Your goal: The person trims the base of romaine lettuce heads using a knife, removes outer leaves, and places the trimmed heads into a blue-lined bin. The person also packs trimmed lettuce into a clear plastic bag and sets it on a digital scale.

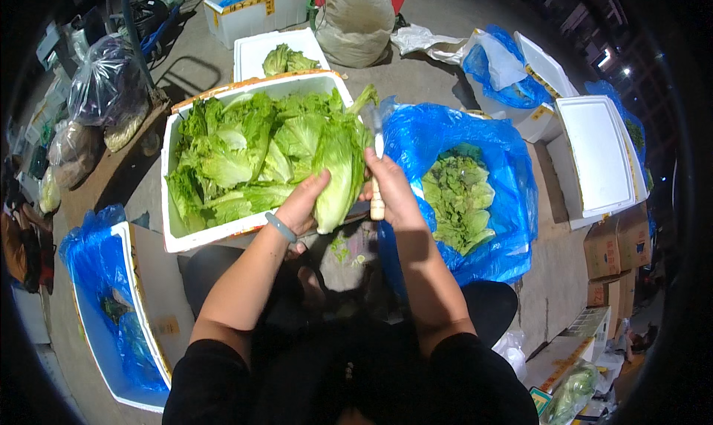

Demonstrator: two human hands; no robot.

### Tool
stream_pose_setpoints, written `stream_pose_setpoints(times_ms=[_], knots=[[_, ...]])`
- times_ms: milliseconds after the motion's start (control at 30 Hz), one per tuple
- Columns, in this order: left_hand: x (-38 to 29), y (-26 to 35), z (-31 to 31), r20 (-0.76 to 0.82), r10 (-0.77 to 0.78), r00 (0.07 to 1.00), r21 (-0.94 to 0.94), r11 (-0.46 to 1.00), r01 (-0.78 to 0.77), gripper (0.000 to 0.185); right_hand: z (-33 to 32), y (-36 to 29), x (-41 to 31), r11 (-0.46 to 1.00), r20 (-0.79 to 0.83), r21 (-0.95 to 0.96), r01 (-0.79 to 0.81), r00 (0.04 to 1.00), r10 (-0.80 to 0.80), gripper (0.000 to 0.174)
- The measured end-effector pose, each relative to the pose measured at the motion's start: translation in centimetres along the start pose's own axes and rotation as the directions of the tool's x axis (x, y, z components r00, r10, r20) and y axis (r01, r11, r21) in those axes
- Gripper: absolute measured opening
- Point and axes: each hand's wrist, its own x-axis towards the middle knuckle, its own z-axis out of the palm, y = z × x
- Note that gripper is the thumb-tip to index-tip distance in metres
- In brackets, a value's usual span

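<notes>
My left hand [303, 203], with a bangle on its wrist, holds a head of leafy lettuce [338, 182], its pale end pointing down towards me. In my right hand [390, 182] is a knife [377, 202] with a light handle, its blade pointing away from me beside the lettuce. Fingers of the right hand are close to the lettuce's edge; whether they touch it is unclear. Under and left of the lettuce stands a white foam box [172, 202] full of loose green lettuce [239, 157]. To the right, a blue plastic bag [512, 185] lines a container holding stacked lettuce heads [459, 202].
Beyond the full box, leaves lie on a white foam lid [250, 54]. A large sack [356, 24] stands at the back. A foam box with blue lining [133, 274] is at lower left. More foam boxes [596, 157] and cardboard cartons [604, 252] stand at right.
</notes>
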Motion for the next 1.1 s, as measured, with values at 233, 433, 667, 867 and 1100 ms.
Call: stream_pose_setpoints(times_ms=[233,433,667,867,1100], knots=[[1.6,-1.0,-1.2,-0.211,0.040,0.977,-0.262,0.960,-0.096,0.067,0.2,1.4,-1.7,0.940,-0.006,-0.284,0.187,0.980,-0.197,0.035],[1.7,-1.4,-1.4,-0.189,0.093,0.978,-0.263,0.954,-0.141,0.050,2.0,4.2,-1.9,0.938,-0.012,-0.316,0.142,0.988,-0.153,0.026],[1.4,-0.9,-1.2,-0.275,0.046,0.960,-0.182,0.978,-0.099,0.045,0.3,4.6,-0.6,0.989,0.080,0.131,-0.067,0.995,0.057,0.023],[1.0,-0.6,-1.4,-0.222,0.209,0.952,0.155,0.972,-0.177,0.056,1.0,4.8,-1.9,0.959,0.128,-0.228,0.170,0.981,-0.143,0.020],[0.5,-0.3,-2.3,-0.070,0.132,0.989,-0.191,0.971,-0.143,0.051,-0.9,-0.9,-2.7,0.916,-0.013,-0.253,0.311,0.946,-0.325,0.016]])
